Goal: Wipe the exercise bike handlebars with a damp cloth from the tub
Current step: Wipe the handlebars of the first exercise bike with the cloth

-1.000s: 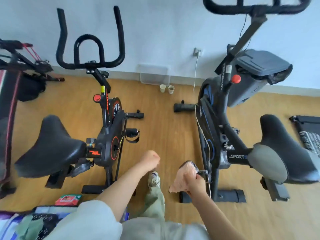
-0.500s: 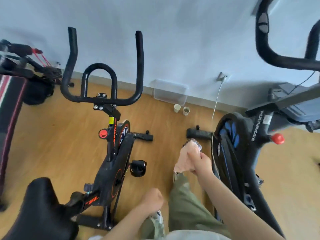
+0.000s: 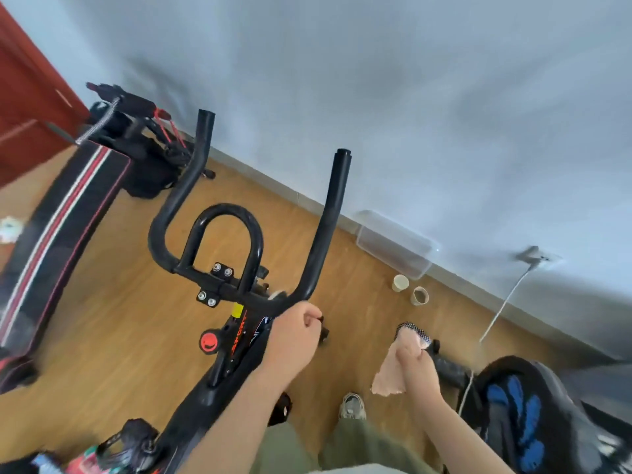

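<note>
The black handlebars (image 3: 327, 217) of the left exercise bike rise in the middle of the view, with two long horns and a centre loop. My left hand (image 3: 293, 340) is a closed fist right at the bar's lower right bend; whether it touches the bar is unclear. My right hand (image 3: 418, 369) is further right and lower, gripping a pink cloth (image 3: 386, 376) that hangs crumpled from it. The clear plastic tub (image 3: 393, 249) stands on the floor against the wall beyond.
Two paper cups (image 3: 400, 283) stand beside the tub. A second bike's flywheel (image 3: 519, 415) is at the lower right, with a white cable (image 3: 502, 302) running up to a wall socket. A padded bench (image 3: 58, 241) and a red door (image 3: 27, 107) are on the left.
The view has swung up and closer to the left bike's handlebars. My left fist rose from low in front of me up to the bar's right bend. The cloth stayed in my right hand.
</note>
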